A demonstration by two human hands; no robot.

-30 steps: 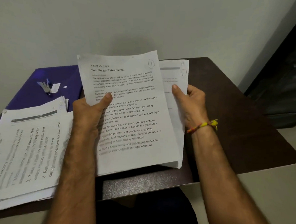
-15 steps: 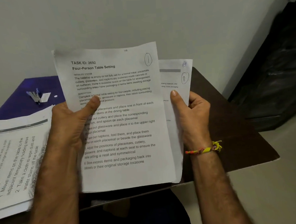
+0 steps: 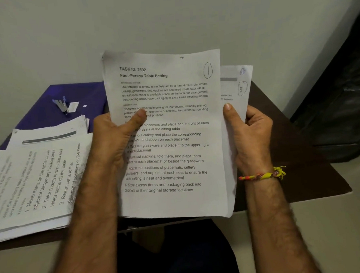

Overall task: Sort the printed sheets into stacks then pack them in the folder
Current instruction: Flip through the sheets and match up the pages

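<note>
Held above the table's [image 3: 300,151] front edge, the thin, limp printed sheets [image 3: 170,136] are pinched at mid-side edges by the left hand [image 3: 114,137] and right hand [image 3: 249,130]; support both sides.

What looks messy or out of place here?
The paper stack on the table's left is untidy: sheets fanned, edges uneven, overhanging the near edge. A stapler lies on the purple folder.
</note>
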